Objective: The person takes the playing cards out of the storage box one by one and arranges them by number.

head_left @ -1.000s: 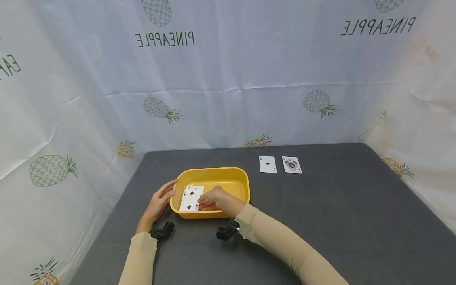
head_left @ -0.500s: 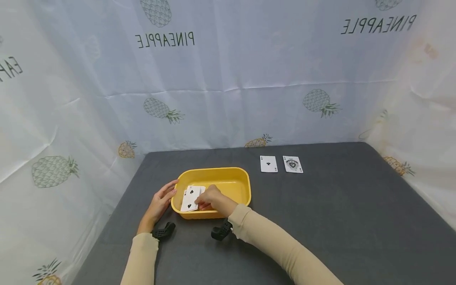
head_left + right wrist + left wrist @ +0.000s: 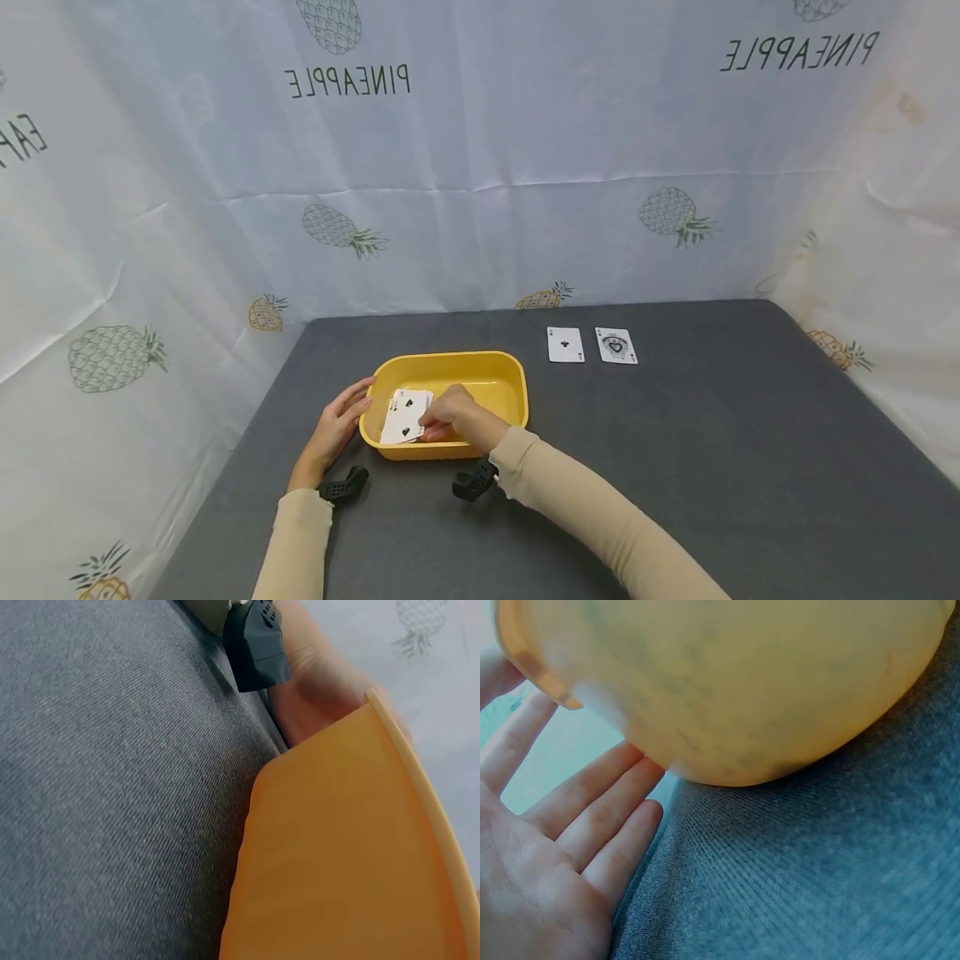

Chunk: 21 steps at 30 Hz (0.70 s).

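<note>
A yellow oblong tray (image 3: 502,387) lies on the dark cloth, with playing cards (image 3: 401,415) overlapping inside its left part. Spades show on the top card, though its value is hard to read. My right hand (image 3: 461,415) reaches over the near rim and pinches that card's right edge between thumb and fingers. My left hand (image 3: 334,429) rests against the tray's left end. In the left wrist view, its fairly straight fingers (image 3: 600,814) touch the outer wall. The right wrist view shows mostly the tray's wall (image 3: 345,855); the right fingers are hidden there.
Two face-up playing cards lie at the back of the table: an ace of clubs (image 3: 566,344) and a card with a large ornate emblem (image 3: 617,346). A pineapple-print curtain (image 3: 480,242) hangs behind the table and at both sides.
The right hand has shifted slightly left, then back right, at the cards. The top card now lies more tilted and hides more of the card under it. The left hand stays put.
</note>
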Tool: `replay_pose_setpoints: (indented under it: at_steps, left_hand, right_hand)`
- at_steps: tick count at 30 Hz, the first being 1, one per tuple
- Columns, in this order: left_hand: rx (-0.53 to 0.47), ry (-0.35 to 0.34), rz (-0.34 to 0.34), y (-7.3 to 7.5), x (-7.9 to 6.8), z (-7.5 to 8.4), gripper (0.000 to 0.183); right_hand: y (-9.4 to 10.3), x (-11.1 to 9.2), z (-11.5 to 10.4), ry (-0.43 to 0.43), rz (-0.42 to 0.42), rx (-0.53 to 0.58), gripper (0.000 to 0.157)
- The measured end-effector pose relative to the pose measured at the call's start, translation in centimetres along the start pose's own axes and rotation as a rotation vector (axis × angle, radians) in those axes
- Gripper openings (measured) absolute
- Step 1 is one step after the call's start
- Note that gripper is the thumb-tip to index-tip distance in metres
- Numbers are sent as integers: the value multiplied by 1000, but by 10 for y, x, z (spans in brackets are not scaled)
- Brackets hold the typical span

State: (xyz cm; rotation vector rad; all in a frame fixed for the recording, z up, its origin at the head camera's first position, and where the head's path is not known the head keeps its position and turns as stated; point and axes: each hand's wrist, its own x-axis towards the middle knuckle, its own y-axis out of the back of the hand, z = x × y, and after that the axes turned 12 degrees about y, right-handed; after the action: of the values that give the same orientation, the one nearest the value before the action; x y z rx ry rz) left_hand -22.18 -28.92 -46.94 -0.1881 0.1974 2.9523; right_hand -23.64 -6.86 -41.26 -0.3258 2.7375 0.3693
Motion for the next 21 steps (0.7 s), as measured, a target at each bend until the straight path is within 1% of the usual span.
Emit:
replay_pose_setpoints:
  at_steps: [3,8,12,14,17,21]
  left_hand:
    - [-4,-2,0,0,0,0,53]
    - [-10,5,15,1,0,1,51]
    - [-6,8,14,1,-1,1,52]
    - [-7,6,11,1,-2,1,52]
    - [-1,8,4,1,-2,1,53]
    - [5,18,11,0,-2,1,53]
  right_hand:
    - [6,-1,0,16,-15,3,10]
    - [16,-3,-1,45,-46,54,11]
    - [23,-4,0,60,-86,107,11]
    - [26,-5,1,73,-102,113,11]
    - [32,-9,2,99,-112,122,12]
    - [44,-14,0,143,-117,140,15]
